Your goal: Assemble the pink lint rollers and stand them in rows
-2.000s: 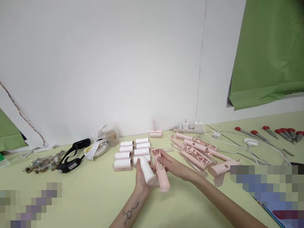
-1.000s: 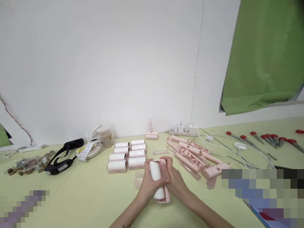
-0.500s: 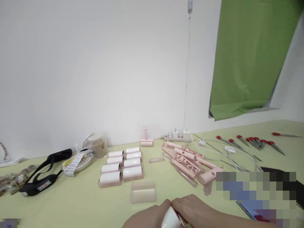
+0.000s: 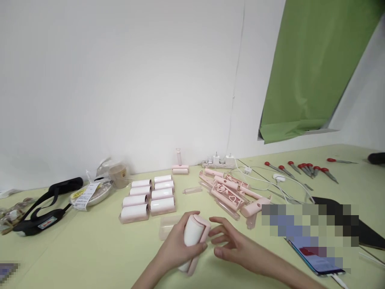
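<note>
My left hand (image 4: 177, 245) is wrapped round a white roll in a pink holder (image 4: 193, 233), held tilted near the bottom centre. Just to its right, my right hand (image 4: 230, 243) has its fingers apart and slightly curled, its fingertips close to the holder's pink edge. Behind my left hand lies a clear plastic cover (image 4: 166, 227), partly hidden. Several white rolls in clear pink cases (image 4: 135, 212) stand in two columns left of centre. A heap of pink handles and frames (image 4: 230, 196) lies right of centre.
A small pink roller (image 4: 180, 170) stands by the wall. Black straps (image 4: 39, 222), a wrapped bowl (image 4: 99, 192) and tape (image 4: 118, 176) are on the left. Right are a power strip (image 4: 218, 163), cables, red-tipped tools (image 4: 306, 168) and a phone (image 4: 319, 257).
The hands and the roll have come up and further into view. My right hand has come off the roll and opened, while my left hand keeps hold. The camera view has shifted.
</note>
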Available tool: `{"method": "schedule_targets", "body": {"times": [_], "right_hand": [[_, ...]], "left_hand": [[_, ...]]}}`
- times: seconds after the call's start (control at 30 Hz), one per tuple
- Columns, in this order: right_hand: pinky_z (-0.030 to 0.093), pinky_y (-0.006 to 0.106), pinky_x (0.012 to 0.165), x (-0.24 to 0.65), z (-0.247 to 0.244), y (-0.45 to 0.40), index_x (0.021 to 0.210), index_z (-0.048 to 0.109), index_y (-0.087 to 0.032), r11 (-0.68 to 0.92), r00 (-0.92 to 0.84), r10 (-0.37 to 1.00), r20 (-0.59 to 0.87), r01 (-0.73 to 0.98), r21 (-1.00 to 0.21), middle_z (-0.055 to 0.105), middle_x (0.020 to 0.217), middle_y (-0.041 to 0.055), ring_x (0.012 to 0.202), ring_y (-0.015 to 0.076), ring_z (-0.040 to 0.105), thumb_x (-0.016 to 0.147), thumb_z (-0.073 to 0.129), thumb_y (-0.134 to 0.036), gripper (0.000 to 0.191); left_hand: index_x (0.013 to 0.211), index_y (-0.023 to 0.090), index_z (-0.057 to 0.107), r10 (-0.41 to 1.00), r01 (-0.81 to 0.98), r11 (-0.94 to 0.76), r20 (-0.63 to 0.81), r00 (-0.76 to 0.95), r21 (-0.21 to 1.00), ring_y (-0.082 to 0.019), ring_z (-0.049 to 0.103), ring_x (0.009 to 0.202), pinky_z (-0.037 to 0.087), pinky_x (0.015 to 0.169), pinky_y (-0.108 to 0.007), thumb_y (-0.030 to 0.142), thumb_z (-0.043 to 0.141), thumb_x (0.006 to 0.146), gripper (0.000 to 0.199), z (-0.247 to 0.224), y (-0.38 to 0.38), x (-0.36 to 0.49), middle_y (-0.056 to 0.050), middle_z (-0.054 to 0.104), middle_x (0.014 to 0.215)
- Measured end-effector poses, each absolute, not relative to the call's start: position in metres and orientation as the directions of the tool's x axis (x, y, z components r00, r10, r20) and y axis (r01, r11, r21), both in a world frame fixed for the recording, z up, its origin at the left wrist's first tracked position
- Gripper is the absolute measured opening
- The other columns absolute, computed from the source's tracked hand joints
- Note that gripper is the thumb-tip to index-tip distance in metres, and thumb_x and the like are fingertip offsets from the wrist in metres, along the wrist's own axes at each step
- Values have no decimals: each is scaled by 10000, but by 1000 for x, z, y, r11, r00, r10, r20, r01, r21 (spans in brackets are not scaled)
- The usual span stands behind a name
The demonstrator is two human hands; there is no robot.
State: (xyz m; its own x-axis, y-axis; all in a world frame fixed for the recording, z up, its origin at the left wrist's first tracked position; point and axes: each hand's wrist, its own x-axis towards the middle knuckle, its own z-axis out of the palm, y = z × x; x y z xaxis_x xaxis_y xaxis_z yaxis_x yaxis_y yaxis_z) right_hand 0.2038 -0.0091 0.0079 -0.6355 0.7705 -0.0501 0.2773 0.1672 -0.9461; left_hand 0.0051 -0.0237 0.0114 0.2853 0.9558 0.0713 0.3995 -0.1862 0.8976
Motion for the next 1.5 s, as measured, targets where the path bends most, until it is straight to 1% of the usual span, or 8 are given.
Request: {"method": "schedule_targets", "body": {"times": [0.17, 0.3, 0.43, 0.8, 0.97, 1.2, 1.33, 1.5], "right_hand": [[424, 356, 810, 165, -39, -18, 1136, 325, -243, 32, -535, 834, 136, -200, -979, 576, 1016, 83, 926, 210, 560, 733, 540, -488, 518], [436, 359, 794, 178, -42, -11, 1118, 397, -236, 151, -401, 905, 143, -12, -988, 624, 908, 63, 876, 217, 572, 767, 515, -440, 422], [426, 342, 850, 208, -34, 4, 1151, 447, -250, 279, -327, 922, 206, 197, -940, 541, 1133, 73, 1015, 227, 507, 778, 503, -420, 413], [418, 325, 794, 192, 15, 20, 1171, 484, -299, 650, -675, 694, 250, 440, -619, 554, 1011, 55, 935, 195, 504, 864, 370, -351, 332], [423, 309, 708, 189, 17, 19, 1194, 455, -328, 692, -718, 674, 174, 533, -486, 542, 912, 58, 841, 187, 510, 879, 324, -308, 341], [381, 301, 854, 183, 14, 42, 1117, 521, -284, 695, -722, 680, 129, 578, -428, 452, 1155, 53, 1055, 199, 447, 817, 435, -419, 339], [290, 343, 929, 156, 15, 103, 1114, 514, -171, 651, -624, 759, 189, 737, -180, 470, 1167, 110, 1109, 214, 403, 853, 389, -274, 307], [261, 402, 914, 130, 7, 153, 956, 558, -105, 655, -644, 756, 117, 745, -125, 477, 1172, 190, 1115, 285, 392, 719, 559, -176, 247]], "left_hand": [[1306, 217, 83, 932, 160, -251, 194, 307, 955, -185, 510, 881, 405, 794, -325, 446, 496, 740, 738, 0, -15, 6, -72, 489, 1079], [1243, 252, 312, 926, 544, -367, 242, 290, 754, -252, 325, 1136, 239, 970, -387, 385, 631, 632, 702, 7, -11, -41, -63, 401, 1208], [1174, 259, 411, 976, 747, -195, 52, 211, 636, -285, 295, 1154, 254, 951, -416, 239, 633, 596, 620, 2, -10, -76, -61, 405, 1213], [1275, 219, 147, 963, 159, -64, 19, 267, 985, -209, 444, 1053, 356, 892, -337, 237, 661, 632, 823, -57, -6, -26, -86, 441, 1169], [1249, 239, 216, 965, 128, -71, 36, 260, 989, -213, 448, 1047, 357, 889, -339, 241, 681, 616, 785, -64, -6, -30, -79, 439, 1158], [1244, 256, 235, 958, 168, -102, 51, 282, 981, -186, 464, 1022, 357, 892, -316, 165, 650, 624, 752, -59, -7, -29, -60, 410, 1131], [1218, 233, 292, 964, 219, -97, 37, 264, 971, -189, 460, 1024, 346, 901, -314, 166, 647, 618, 700, -55, -9, -29, -64, 430, 1139], [1075, 210, 433, 963, 267, -170, 102, 250, 949, -197, 461, 1012, 362, 874, -295, 192, 635, 634, 486, -51, -11, -30, -52, 477, 1092]]}}
